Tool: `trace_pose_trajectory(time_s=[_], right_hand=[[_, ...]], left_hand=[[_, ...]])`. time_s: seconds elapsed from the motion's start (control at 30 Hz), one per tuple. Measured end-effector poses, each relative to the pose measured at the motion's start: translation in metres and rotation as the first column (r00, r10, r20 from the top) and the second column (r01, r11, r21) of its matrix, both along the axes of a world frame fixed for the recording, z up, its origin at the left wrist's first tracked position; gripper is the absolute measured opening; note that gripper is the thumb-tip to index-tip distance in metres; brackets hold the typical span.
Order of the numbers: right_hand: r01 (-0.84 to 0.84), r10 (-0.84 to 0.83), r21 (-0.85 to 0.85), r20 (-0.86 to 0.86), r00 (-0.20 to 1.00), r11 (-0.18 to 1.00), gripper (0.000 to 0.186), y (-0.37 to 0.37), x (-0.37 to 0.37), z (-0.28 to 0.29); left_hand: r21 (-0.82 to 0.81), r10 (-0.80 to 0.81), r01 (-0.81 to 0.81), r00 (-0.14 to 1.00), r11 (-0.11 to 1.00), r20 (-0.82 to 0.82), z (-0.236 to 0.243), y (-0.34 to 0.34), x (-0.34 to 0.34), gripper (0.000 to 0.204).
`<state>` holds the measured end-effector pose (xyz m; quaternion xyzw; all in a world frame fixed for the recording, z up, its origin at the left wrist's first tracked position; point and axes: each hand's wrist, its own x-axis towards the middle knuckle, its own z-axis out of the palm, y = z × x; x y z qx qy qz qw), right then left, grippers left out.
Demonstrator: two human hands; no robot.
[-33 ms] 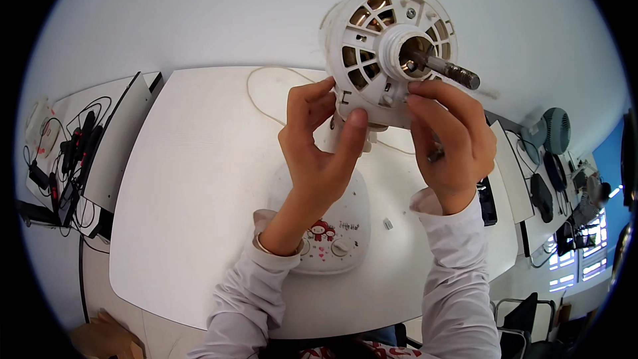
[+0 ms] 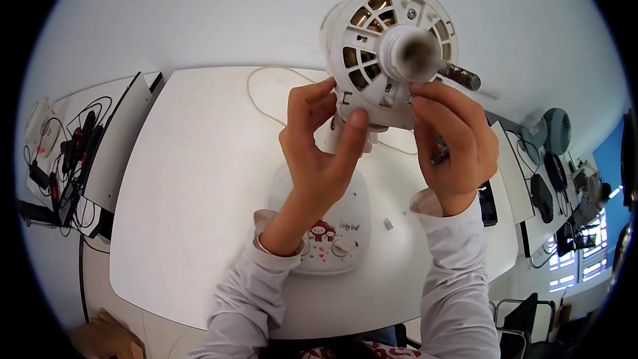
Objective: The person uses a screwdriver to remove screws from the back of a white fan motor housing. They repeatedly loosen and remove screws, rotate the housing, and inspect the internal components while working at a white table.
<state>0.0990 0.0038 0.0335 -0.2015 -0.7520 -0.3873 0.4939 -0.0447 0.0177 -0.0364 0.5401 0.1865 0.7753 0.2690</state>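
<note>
A white fan motor housing (image 2: 362,108) with a slotted round front stands raised above a white fan base (image 2: 335,196) with a red cartoon print and knobs. Its threaded collar (image 2: 392,60) is blurred at the middle, and a worn metal shaft (image 2: 465,78) sticks out toward the right. My left hand (image 2: 319,153) grips the housing's lower left edge, thumb in front and fingers at the side. The fingertips of my right hand (image 2: 458,133) are bent against its lower right front. A small dark metal piece (image 2: 438,157) shows inside those curled fingers; its kind is unclear.
A small metal part (image 2: 388,225) lies on the white table (image 2: 193,179), right of the base. A pale cord (image 2: 256,103) loops behind. Cables and tools lie on a side table (image 2: 93,146) at left. A black tray (image 2: 487,203) sits by my right wrist; a green fan (image 2: 555,129) stands farther right.
My right hand has shifted very slightly to the right along with the metal piece in it. The left hand and the housing stay in place.
</note>
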Motion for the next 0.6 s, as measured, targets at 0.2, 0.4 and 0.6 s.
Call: trace_pose_trajectory(time_s=[0.2,0.4,0.6], right_hand=[[-0.059,0.028,-0.224,-0.137,0.990,0.973,0.029,-0.018,-0.009,0.001],[-0.092,0.023,-0.273,-0.248,0.969,0.958,0.025,-0.016,-0.016,-0.001],[-0.189,0.018,-0.354,-0.434,0.901,0.916,0.025,-0.019,-0.025,-0.012]], left_hand=[[0.018,0.008,-0.008,1.000,1.000,-0.008,-0.001,0.001,-0.001,0.036],[0.043,0.023,-0.023,1.000,0.999,0.000,-0.001,0.001,-0.001,0.037],[0.045,0.024,-0.025,0.999,0.999,0.025,-0.004,0.002,0.002,0.039]])
